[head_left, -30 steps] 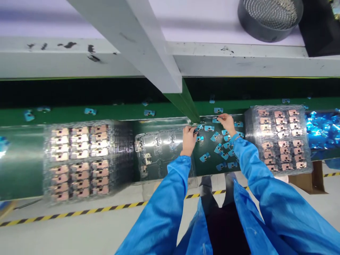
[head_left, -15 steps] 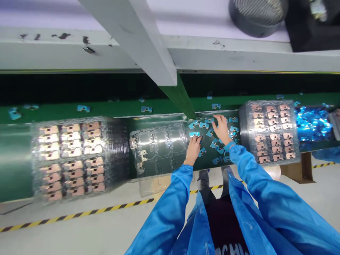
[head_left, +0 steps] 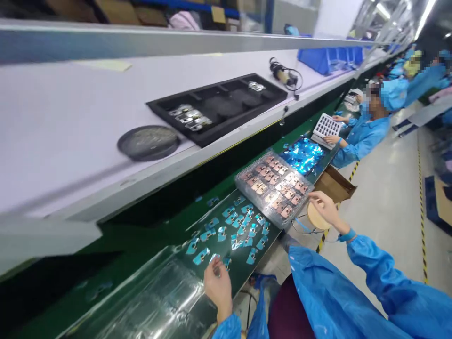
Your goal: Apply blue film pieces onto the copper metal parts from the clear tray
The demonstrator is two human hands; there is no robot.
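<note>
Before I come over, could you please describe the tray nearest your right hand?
Follow the green work surface past the scattered blue pieces to the clear tray. Unlike the shiny blue pile just beyond, it holds neat rows of coppery parts.

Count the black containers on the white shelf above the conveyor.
2 visible: a round dish nearest the camera, and a long rectangular tray just beyond it, with silvery parts inside. Others farther along may be hidden.
</note>
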